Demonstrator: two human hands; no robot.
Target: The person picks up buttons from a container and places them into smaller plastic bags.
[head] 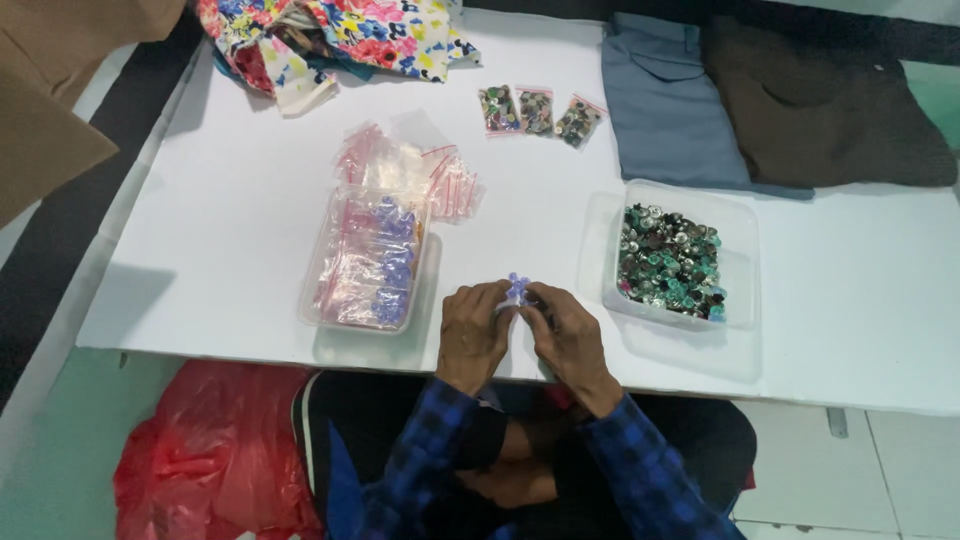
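Your left hand (472, 333) and right hand (570, 338) pinch 1 small bag (516, 291) between their fingertips, midway between 2 trays (366, 262) (742, 250).

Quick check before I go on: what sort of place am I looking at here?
Probably a small garment or sewing-supplies workspace: a white table with a clear tub of mixed buttons, small zip bags of buttons, and folded clothes. Both hands hold a small bag.

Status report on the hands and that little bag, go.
Left hand and right hand both pinch a small bag of purple bits over the white table. Tub of bags left, tub of buttons right. Nothing between.
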